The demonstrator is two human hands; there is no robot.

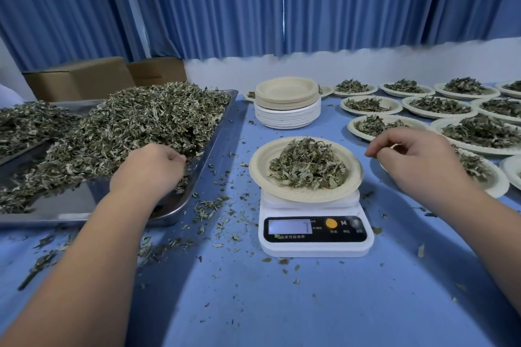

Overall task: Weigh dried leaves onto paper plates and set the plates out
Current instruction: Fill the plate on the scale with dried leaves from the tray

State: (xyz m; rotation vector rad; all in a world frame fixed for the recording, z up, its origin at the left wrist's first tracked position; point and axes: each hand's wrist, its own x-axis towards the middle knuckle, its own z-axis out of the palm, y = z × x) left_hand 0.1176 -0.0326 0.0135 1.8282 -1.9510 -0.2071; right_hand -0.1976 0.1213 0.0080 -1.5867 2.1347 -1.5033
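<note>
Head view: we find the left hand (149, 169) inside the metal tray (217, 135), fingers curled into the near edge of the leaf pile (141, 121) (whether they close on any leaves we cannot tell). The right hand (414, 160) hovers just right of the scale (314, 245), fingers loosely curled, nothing visible in them. A paper plate (258, 169) heaped with dried leaves (308, 163) sits on the scale, between both hands. Behind it stands a stack of empty plates (287, 104); filled plates (396, 106) cover the blue table (253, 304) at right.
</note>
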